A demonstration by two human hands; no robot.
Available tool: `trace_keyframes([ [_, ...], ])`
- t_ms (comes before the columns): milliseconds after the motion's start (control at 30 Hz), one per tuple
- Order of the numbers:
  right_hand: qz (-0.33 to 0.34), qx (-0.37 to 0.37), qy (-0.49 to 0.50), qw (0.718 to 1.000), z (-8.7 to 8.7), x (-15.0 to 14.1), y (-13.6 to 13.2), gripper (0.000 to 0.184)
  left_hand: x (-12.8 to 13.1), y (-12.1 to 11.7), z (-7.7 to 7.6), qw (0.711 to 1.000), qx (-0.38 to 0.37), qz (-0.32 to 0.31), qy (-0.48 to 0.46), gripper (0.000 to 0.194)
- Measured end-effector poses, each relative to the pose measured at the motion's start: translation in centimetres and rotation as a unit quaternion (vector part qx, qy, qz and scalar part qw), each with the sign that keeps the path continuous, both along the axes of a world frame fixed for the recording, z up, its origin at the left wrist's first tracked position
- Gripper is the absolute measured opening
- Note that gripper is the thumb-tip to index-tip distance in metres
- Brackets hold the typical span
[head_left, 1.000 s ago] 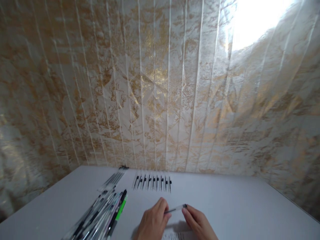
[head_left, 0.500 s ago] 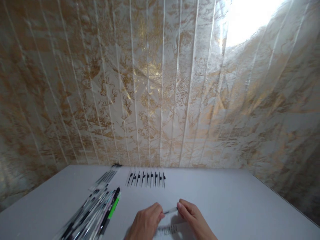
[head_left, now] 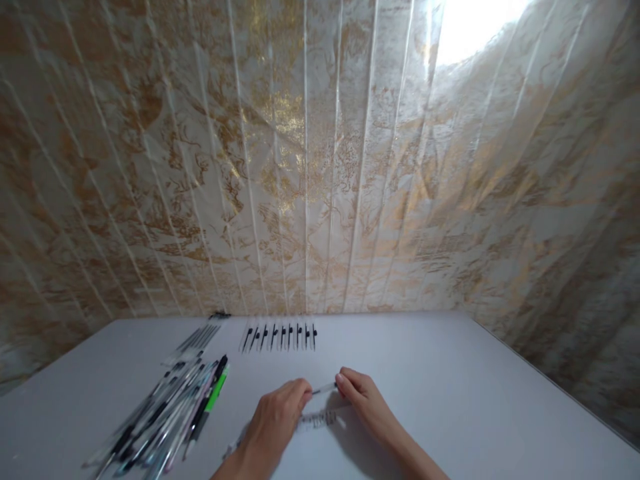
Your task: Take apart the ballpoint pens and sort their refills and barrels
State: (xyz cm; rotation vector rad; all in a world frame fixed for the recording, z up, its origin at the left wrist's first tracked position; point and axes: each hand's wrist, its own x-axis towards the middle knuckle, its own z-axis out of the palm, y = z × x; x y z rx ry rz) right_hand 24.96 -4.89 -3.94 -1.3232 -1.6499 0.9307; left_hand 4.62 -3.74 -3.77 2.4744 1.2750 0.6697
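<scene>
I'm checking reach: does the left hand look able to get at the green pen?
Probably yes: the green pen lies on the right edge of the pen pile, with nothing visible between it and the left hand. That hand pinches a thin piece and might need to release it.

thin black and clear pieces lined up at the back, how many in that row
9 thin pieces, side by side in one row beyond and to the right of the pen pile, the leftmost being nearest the pile. None looks hidden.
</scene>
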Motion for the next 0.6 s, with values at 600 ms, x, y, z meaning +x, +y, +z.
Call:
trace_keyframes([
  [600, 0.019, 0.021, 0.025, 0.999, 0.17, 0.26, 0.10, 0.043, -0.32, 0.13, 0.41, 0.999, -0.031, 0.032, 0.011, 0.011],
])
